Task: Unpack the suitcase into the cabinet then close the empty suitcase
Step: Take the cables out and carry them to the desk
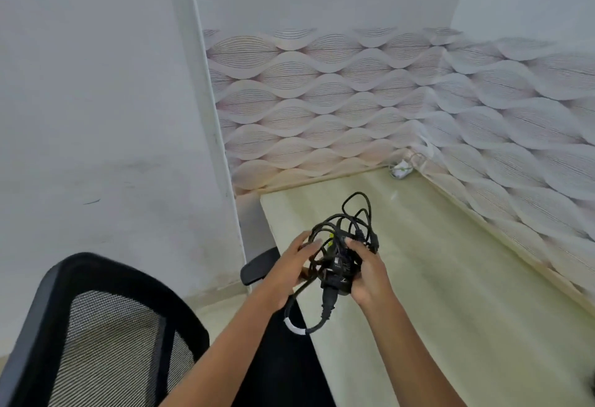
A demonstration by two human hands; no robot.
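Right hand (370, 274) grips charger (338, 270), left hand (286, 274) touches cable (355, 210).

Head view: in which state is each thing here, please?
power adapter: held up, its cables tangled.
right hand: grips the power adapter.
left hand: fingers touch the tangled cables.
office chair: upright, beside the desk.
small white object: lying in the desk's far corner.
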